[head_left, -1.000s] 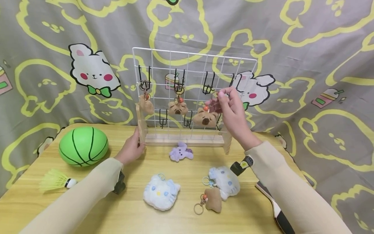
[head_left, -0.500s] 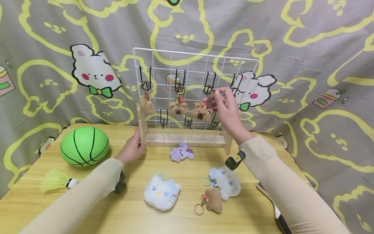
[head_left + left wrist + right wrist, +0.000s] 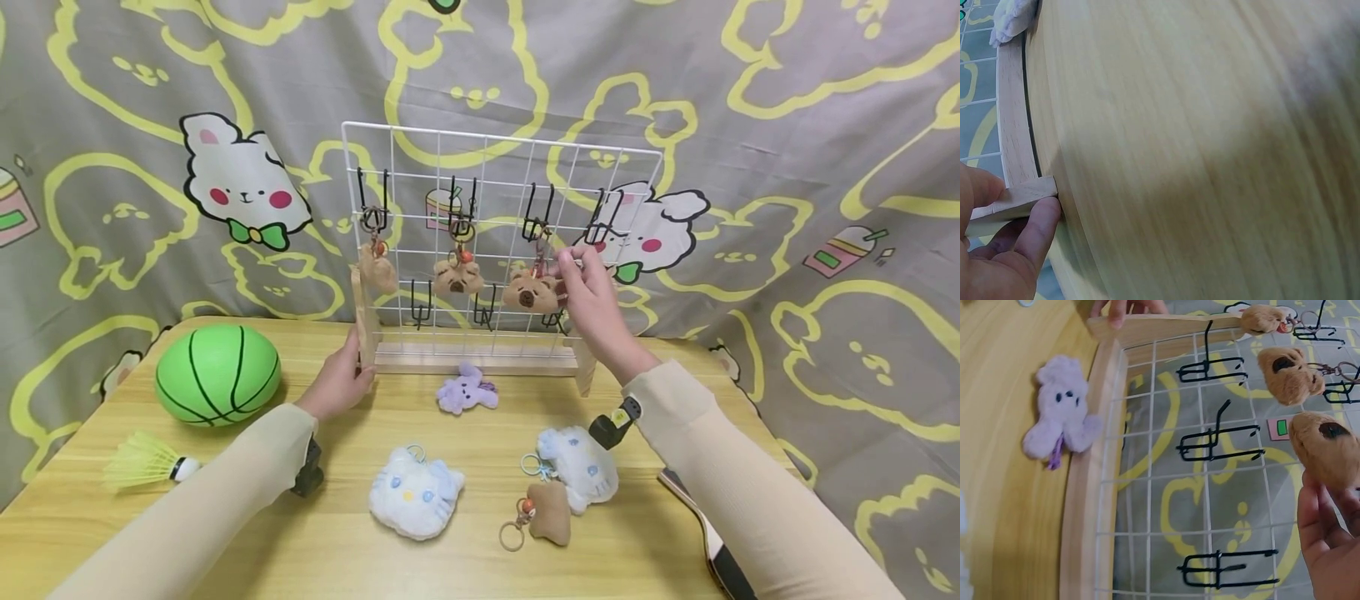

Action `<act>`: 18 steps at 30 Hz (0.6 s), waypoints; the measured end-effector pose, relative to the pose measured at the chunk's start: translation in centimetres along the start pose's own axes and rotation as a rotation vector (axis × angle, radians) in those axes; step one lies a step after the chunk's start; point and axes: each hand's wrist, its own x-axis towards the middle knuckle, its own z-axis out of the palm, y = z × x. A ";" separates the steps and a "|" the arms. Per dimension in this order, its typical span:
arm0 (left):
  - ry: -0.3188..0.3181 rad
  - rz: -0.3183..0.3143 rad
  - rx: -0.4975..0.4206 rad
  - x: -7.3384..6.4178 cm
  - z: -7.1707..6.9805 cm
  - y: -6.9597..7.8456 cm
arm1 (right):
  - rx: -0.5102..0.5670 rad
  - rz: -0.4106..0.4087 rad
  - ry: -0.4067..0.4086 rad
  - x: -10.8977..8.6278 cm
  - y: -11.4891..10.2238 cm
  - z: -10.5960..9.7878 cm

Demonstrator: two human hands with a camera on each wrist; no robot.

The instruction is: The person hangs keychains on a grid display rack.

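Observation:
A white wire grid rack [image 3: 501,133] on a wooden base [image 3: 472,360] stands at the back of the table. My left hand [image 3: 339,379] grips its left wooden side support [image 3: 1022,199] between thumb and fingers. At the third upper hook hangs a brown bear plush keychain [image 3: 531,290], its ring around the hook. My right hand [image 3: 596,300] holds this plush by its right edge; the fingers [image 3: 1312,509] partly pass behind it. Two more bear keychains, one in the middle [image 3: 458,277] and one at the left [image 3: 377,268], hang from the upper hooks.
On the table lie a purple plush [image 3: 467,392], two white cat plushes [image 3: 415,497] [image 3: 577,468] and a brown plush keychain [image 3: 550,514]. A green ball [image 3: 217,375] and a yellow shuttlecock [image 3: 146,462] sit at left. A dark flat object [image 3: 726,567] lies at right, partly hidden.
The right hand first brought the bear keychain left to the third hook, where its ring now hangs. It then slid down from the ring to the plush. The left hand stayed in place.

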 end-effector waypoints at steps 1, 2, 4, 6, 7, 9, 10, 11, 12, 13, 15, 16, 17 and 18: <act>-0.001 -0.001 0.001 0.0 0.0 0.0 | 0.015 -0.001 -0.010 0.0 0.2 -0.1; -0.002 -0.002 0.002 0.0 0.0 0.0 | 0.031 -0.002 -0.018 -0.1 0.4 -0.2; -0.002 -0.004 0.003 0.0 0.0 0.0 | 0.076 -0.009 -0.041 -0.2 0.8 -0.3; -0.003 -0.006 0.004 0.0 0.1 -0.1 | 0.109 -0.020 -0.061 -0.4 1.2 -0.6; -0.003 -0.005 0.005 0.0 0.1 -0.1 | 0.121 -0.022 -0.069 -0.5 1.3 -0.7; -0.004 0.001 0.005 0.0 0.1 -0.1 | 0.128 -0.026 -0.082 -0.8 1.6 -1.0; -0.005 0.002 0.003 0.0 0.1 -0.1 | 0.129 -0.028 -0.086 -1.0 1.8 -1.1; -0.005 0.003 0.002 0.0 0.2 -0.1 | 0.129 -0.028 -0.090 -1.2 1.9 -1.2; -0.004 0.004 0.001 0.0 0.2 -0.1 | 0.129 -0.031 -0.094 -1.4 2.0 -1.3; -0.004 0.004 0.001 0.0 0.2 -0.1 | 0.119 -0.032 -0.098 -1.6 2.0 -1.4; -0.002 0.007 0.003 0.0 0.2 -0.1 | 0.092 -0.040 -0.105 -2.2 2.2 -1.6; -0.001 0.003 0.001 0.0 0.1 -0.1 | 0.076 -0.045 -0.106 -2.5 2.3 -1.6; 0.002 0.005 0.004 0.0 0.1 0.0 | 0.064 -0.051 -0.111 -2.8 2.4 -1.6; 0.003 0.007 0.005 0.0 0.1 -0.1 | 0.051 -0.058 -0.117 -3.1 2.5 -1.7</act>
